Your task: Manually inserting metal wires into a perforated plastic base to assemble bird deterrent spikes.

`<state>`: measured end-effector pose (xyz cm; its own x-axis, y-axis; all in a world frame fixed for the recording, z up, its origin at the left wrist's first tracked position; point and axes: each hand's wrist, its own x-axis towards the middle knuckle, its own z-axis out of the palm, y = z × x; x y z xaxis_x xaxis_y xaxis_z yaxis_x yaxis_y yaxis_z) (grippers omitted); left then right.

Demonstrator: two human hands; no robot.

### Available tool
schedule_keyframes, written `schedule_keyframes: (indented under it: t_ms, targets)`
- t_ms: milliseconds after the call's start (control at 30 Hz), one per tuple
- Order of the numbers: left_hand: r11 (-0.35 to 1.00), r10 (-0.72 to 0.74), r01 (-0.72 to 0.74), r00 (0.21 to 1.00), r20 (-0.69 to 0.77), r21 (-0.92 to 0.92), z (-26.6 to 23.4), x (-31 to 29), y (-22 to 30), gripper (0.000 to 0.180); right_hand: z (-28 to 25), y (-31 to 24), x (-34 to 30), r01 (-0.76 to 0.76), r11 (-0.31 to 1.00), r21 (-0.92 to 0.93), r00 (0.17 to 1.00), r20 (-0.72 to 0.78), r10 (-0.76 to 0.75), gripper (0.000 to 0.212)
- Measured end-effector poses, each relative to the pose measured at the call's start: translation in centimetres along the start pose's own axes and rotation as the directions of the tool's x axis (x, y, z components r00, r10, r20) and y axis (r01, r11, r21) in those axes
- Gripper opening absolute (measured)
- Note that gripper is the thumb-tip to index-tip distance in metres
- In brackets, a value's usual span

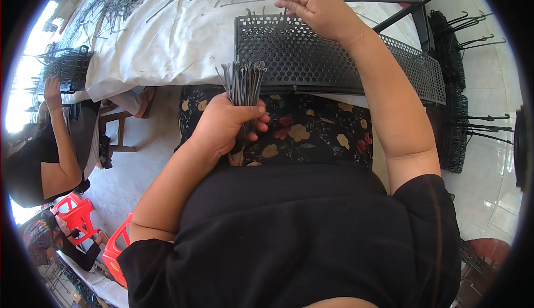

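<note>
My left hand (225, 120) is closed round an upright bundle of thin dark metal hooks (243, 83), their looped ends fanning out above the fist. A black perforated metal panel (303, 52) with round holes lies in front of me along the table's near edge. Over its far edge is my right hand (311, 10), fingers loosely bent and stretched to the left, slightly blurred; I see nothing held in it. Just under its fingertips a thin hook (286, 11) stands up from the panel's far edge, beside a few similar hooks to its left.
Loose metal hooks (142, 2) are heaped on the white-covered table (156, 52). Black bars (411, 9) rise at the far right. Stacked black racks with prongs (453, 130) stand on the right. A co-worker's hand (53, 92) touches a black basket (72, 69); red stools (78, 214) stand at lower left.
</note>
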<state>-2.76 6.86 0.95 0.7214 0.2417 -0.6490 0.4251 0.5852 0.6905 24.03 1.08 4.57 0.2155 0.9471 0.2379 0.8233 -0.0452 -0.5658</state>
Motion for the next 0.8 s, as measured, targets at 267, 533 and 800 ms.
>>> schedule_keyframes:
  t_ms: [267,533,800]
  targets:
    - [1.0,0.011,-0.011,1.0,-0.006,0.002,0.1,0.0,0.0,0.014,-0.3,0.2,0.8,0.007,0.977,-0.214,1.0,0.02,-0.003,0.033]
    - [1.0,-0.001,0.001,1.0,-0.015,0.005,-0.1,0.2,0.0,0.015,0.5,0.3,2.0,0.197,0.77,-0.607,0.98,0.128,-0.151,0.032]
    - [0.99,0.123,-0.11,0.98,0.154,-0.093,0.8,-1.0,-0.4,0.018,1.0,-5.5,-5.6,-0.229,0.765,0.602,0.936,-0.08,0.342,0.023]
